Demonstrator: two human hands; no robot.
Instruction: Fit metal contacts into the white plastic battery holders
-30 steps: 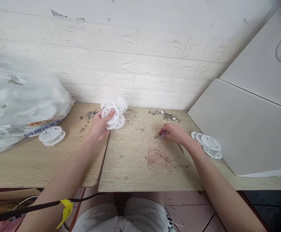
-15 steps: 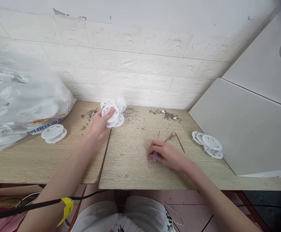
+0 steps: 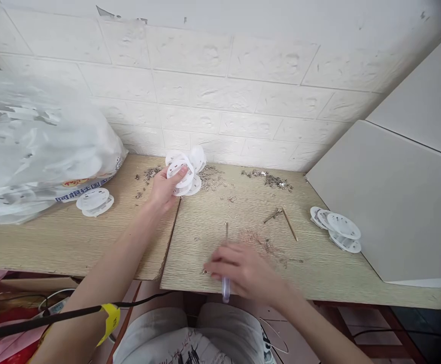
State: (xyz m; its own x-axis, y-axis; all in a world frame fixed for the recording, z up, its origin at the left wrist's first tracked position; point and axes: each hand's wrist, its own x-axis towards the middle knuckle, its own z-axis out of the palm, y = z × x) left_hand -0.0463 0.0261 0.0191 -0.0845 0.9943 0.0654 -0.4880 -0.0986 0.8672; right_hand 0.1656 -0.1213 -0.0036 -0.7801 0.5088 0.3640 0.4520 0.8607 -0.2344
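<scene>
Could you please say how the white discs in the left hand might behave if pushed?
The white discs look thin, so probably light. They stick out past the left hand without visible sagging, suggesting stiffness. Fanned unevenly, they might slide apart.

My worktop (image 3: pixel 193 222) bears a plastic bag (image 3: pixel 53 151) and white discs (image 3: pixel 92 198) at frame left, a stick (image 3: pixel 290 225) and more discs (image 3: pixel 344 225) right of centre, small, seemingly metal bits (image 3: pixel 277 182) mid-frame.
</scene>
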